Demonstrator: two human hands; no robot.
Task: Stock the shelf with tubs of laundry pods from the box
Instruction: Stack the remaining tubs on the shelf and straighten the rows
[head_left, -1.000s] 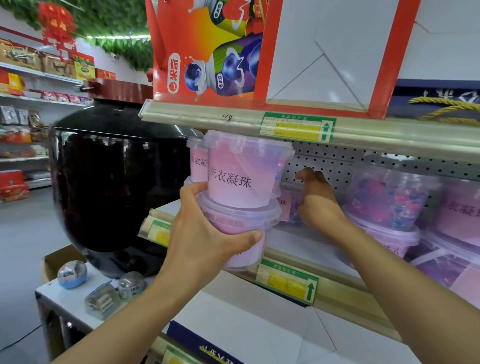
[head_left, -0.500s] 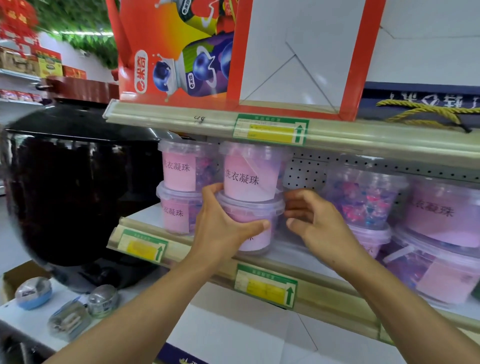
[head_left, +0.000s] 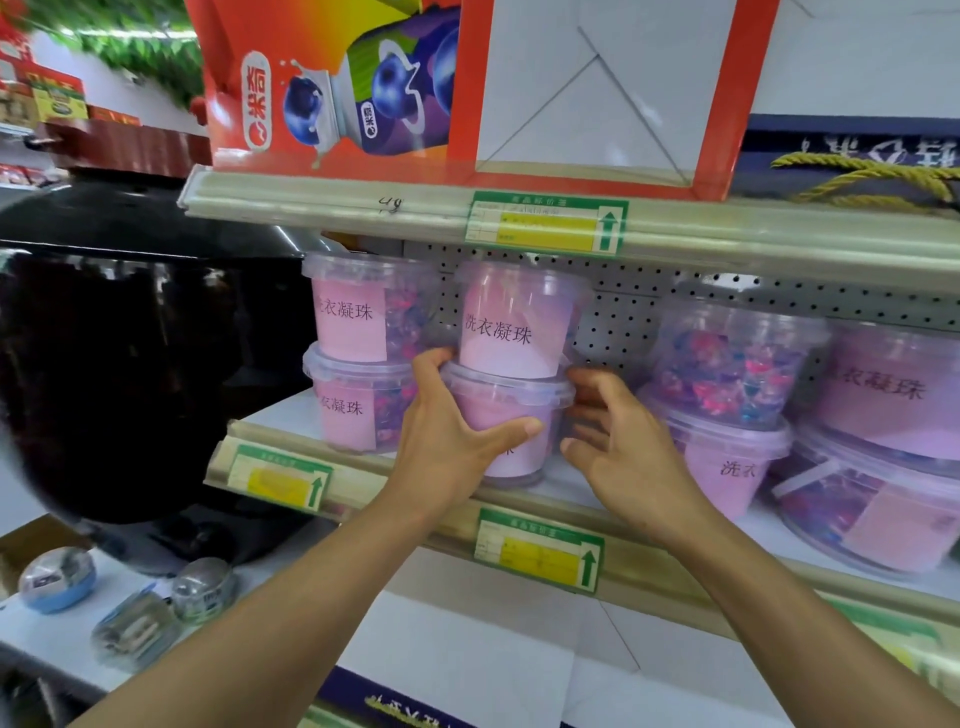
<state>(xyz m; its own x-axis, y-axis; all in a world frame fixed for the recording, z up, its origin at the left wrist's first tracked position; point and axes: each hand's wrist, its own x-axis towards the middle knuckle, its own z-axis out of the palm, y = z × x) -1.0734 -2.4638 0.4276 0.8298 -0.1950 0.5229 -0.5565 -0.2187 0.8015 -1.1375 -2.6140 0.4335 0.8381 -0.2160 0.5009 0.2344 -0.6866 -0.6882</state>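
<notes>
Left hand (head_left: 447, 441) wraps its grip around the lower tub (head_left: 511, 431) of a two-high stack, thumb across the front, fingers round the left side. That tub sits on the shelf (head_left: 571, 483) near the front edge, with the upper tub (head_left: 514, 322) stacked upright on its lid. Right hand (head_left: 623, 447) is just beside the stack, fingers spread and loosely bent, holding nothing. Another stacked pair (head_left: 358, 353) stands to the left.

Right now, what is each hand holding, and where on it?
The left hand grips the lower tub of the middle stack around its side wall, below the lid rim. The right hand holds nothing; its fingers are spread beside that tub.
</notes>
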